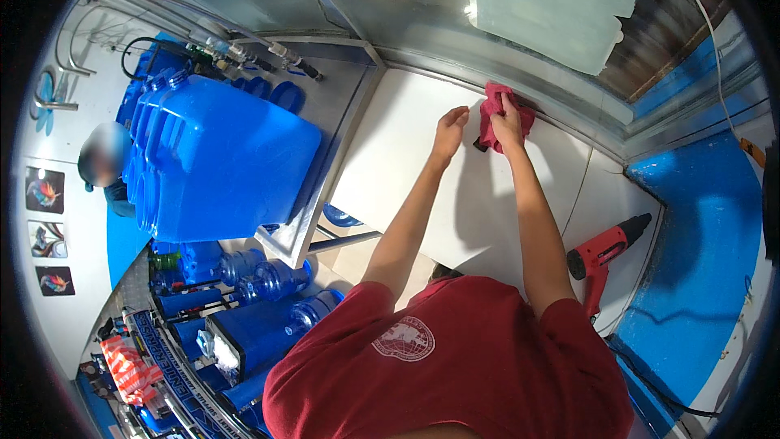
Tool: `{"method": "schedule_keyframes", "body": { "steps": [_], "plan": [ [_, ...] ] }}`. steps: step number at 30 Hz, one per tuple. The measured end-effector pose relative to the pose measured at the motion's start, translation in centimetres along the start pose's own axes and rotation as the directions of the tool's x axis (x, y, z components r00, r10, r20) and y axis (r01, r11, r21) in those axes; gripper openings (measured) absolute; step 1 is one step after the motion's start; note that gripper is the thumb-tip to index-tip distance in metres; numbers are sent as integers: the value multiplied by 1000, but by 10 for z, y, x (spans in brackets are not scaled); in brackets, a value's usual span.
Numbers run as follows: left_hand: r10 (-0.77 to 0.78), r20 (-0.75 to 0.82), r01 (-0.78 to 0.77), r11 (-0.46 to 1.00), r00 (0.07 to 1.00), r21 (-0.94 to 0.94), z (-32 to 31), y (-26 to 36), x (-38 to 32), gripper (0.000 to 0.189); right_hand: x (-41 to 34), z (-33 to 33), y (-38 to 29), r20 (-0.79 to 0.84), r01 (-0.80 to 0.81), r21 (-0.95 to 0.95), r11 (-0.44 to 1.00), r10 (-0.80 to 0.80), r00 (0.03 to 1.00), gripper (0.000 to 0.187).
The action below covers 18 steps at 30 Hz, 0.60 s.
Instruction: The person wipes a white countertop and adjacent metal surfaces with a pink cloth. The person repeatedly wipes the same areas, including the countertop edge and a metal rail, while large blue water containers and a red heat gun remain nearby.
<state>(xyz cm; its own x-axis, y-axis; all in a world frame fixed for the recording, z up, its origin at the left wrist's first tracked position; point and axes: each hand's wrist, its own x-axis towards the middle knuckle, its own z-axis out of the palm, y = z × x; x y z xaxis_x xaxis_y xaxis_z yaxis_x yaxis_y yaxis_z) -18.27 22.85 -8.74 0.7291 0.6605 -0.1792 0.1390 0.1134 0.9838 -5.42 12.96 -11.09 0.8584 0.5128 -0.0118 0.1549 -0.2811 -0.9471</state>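
My right hand grips a crumpled red cloth, which lies against the white tiled ledge close to the metal frame at the foot of the glass panel. A small dark object pokes out from under the cloth's lower left edge; I cannot tell what it is. To the left, my left hand hovers over the white ledge with its fingers close together and slightly curled, holding nothing that I can see. A red and black heat gun rests on the ledge at the right, beside the blue wall.
Large blue water containers stand on a stainless steel counter at left, below filling taps. Clear blue round bottles are on the floor. Another person is beyond the containers. A black cable runs at lower right.
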Motion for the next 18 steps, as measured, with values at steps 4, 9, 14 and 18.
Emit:
{"method": "schedule_keyframes", "body": {
  "steps": [4,9,14,18],
  "plan": [
    [-69,79,73,996,995,-52,1,-1,2,41,-22,-15,-7,69,-65,213,975,51,996,73],
    [-60,302,138,959,951,-245,30,10,-1,42,-59,-21,-37,207,183,372,910,-273,939,69],
    [42,186,-111,918,982,380,39,22,-11,39,-55,-43,-22,78,-17,450,893,-20,997,46],
    [127,164,-193,852,978,487,47,37,-13,32,-63,-53,5,18,-207,334,919,213,977,53]
  ]
}}
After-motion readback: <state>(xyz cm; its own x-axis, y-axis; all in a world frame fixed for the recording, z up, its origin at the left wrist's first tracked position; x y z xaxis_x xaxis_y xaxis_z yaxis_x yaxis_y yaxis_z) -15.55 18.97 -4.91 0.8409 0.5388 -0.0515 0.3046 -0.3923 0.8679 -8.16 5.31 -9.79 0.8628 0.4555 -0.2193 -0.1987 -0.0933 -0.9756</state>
